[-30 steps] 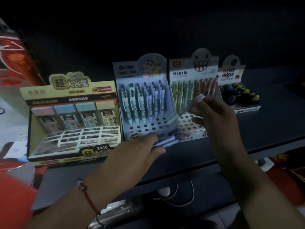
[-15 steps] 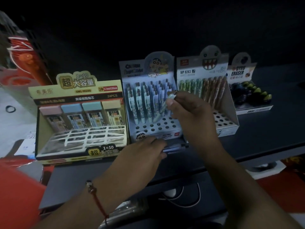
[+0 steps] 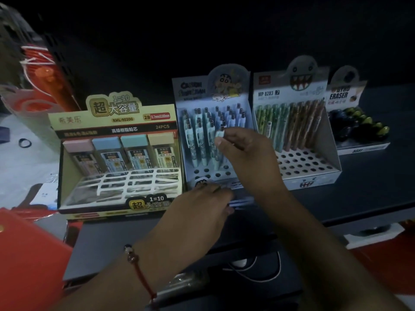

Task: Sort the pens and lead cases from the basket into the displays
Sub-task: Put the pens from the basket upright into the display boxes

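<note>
right fingers (image 3: 221, 142) pinch pale blue pen (image 3: 219, 140) upright over cartoon display (image 3: 193, 95); left fingers (image 3: 224, 194) curl over blue pens (image 3: 241, 202).

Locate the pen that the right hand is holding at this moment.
In the head view, the pen is pinched by the right hand near centre, over the cartoon pen display, between the lead case display and monster pen display.

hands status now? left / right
Left hand: holding a few blue pens against the tabletop.
Right hand: pinching one pale pen over the cartoon display.
</note>
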### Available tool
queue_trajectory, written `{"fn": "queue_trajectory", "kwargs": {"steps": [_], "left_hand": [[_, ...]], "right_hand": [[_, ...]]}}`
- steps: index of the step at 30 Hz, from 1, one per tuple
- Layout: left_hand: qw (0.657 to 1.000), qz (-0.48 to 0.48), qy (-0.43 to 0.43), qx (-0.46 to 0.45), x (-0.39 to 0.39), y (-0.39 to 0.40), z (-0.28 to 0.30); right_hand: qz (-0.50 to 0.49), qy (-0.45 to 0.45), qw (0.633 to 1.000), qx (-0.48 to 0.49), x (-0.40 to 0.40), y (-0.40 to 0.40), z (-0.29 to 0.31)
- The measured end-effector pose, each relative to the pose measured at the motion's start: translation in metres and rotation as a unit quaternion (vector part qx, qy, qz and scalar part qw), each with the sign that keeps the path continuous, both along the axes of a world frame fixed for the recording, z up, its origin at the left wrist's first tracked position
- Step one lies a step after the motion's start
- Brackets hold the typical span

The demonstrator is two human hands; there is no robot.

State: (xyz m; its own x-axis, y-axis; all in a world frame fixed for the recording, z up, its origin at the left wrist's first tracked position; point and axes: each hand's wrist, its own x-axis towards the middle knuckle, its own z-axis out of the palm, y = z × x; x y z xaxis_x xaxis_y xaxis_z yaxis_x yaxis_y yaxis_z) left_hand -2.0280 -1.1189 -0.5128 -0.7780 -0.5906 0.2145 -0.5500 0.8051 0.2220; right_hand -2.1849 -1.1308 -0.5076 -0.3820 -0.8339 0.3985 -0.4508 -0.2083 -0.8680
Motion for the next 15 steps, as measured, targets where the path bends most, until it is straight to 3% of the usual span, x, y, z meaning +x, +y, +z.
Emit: {"fn": "queue_trajectory", "kwargs": {"steps": [15], "left_hand": [[1.0,0.017,0.003,0.012,0.0001,-0.0076,-0.0015]], "right_hand": [[-0.034,0.075,0.995,0.054,0.0008,-0.0106,-0.0099]]}}
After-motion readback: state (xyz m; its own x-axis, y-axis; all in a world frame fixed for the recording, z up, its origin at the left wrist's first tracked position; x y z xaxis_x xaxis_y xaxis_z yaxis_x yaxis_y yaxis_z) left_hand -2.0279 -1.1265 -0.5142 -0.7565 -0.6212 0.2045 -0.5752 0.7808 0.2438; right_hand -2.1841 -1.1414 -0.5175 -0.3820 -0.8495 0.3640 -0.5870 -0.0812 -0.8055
